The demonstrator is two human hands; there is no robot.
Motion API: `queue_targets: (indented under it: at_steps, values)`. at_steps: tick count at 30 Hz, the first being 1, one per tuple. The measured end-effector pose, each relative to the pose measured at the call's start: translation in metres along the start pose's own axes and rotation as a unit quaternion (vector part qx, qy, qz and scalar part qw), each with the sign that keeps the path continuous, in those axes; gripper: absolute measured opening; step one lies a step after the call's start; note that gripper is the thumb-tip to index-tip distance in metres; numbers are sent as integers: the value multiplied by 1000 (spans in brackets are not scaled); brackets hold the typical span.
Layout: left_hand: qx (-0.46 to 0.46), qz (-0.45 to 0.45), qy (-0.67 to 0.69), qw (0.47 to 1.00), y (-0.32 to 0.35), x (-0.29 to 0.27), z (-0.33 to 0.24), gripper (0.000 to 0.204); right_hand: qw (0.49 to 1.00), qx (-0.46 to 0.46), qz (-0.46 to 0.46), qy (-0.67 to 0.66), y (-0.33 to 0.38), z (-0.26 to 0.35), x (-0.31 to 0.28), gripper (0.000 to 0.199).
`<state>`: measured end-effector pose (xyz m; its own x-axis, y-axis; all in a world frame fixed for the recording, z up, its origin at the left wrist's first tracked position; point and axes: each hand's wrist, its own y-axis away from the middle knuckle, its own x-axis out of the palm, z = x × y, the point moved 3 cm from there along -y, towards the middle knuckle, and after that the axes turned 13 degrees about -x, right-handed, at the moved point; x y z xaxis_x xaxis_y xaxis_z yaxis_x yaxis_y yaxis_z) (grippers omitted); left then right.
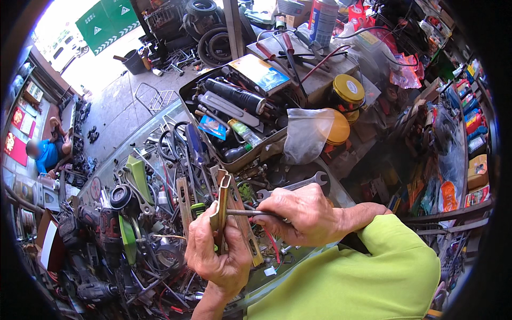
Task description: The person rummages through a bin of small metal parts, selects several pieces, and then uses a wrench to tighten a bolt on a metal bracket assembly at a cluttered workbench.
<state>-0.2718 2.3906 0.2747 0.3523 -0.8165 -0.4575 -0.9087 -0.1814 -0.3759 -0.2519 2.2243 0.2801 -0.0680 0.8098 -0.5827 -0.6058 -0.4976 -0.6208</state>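
Observation:
My left hand point(217, 250) is closed round a brass-coloured folded metal channel piece point(222, 205), held upright above the cluttered bench. A thin dark metal rod point(242, 212) sits in my closed right hand point(304, 210). It points left, its tip meeting or passing behind the channel; I cannot tell which. Ridges seem to run along the rod, but its exact kind is unclear, and its other end is hidden in my fingers. Just behind my right hand lies an open-ended spanner point(298, 185). Slotted metal bars point(248, 234) stand beside my left hand.
An open toolbox point(234, 160) full of tools stands beyond my hands. Yellow-lidded jars point(349, 88) and a clear plastic bag point(304, 136) are to its right. Power drills point(109, 234) and loose tools crowd the left. A person in blue point(49, 154) is at far left.

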Motion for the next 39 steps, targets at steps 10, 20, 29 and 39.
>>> queue_targets:
  at_steps: [10,20,29,39]
  values:
    - [40,0,-24,999,0,-2,-6,25,935,150,5,-321,7,-12,8,24]
    - [-9,-15,-1,1000,-1,1,-5,19,998,-9,-49,-50,3,-5,6,16]
    - [25,-18,-34,999,-2,-1,-10,18,983,53,-20,-176,2,-9,7,13]
    - [51,-39,-53,997,3,-6,-10,25,897,176,-89,-395,5,-8,7,23]
